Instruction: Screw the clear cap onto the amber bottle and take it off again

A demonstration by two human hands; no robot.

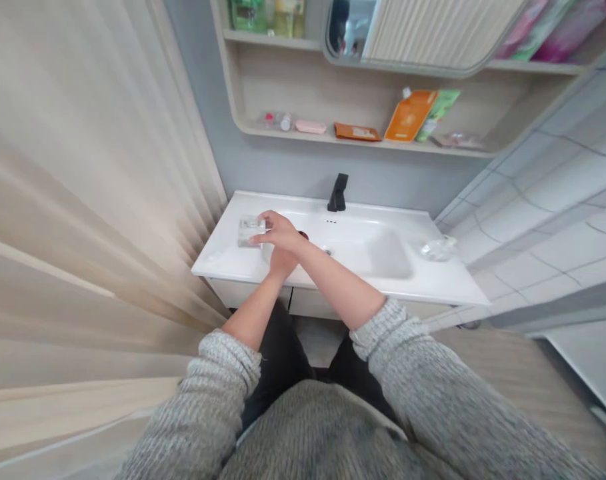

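My right hand reaches across to the left side of the sink, its thumb and fingers closed around the near side of a clear, box-like container. That container is at the left end of the white countertop; whether it rests there or is lifted I cannot tell. Beneath the right wrist is my left hand, over the left part of the basin, with its fingers mostly hidden. Just past the right wrist, where the left hand's fingers seem to be, peeks a small dark red object, mostly covered.
A white basin with a black faucet lies before me. Crumpled clear plastic sits on the right counter. Above are a shelf with an orange pouch and a mirror. A beige curtain hangs at left.
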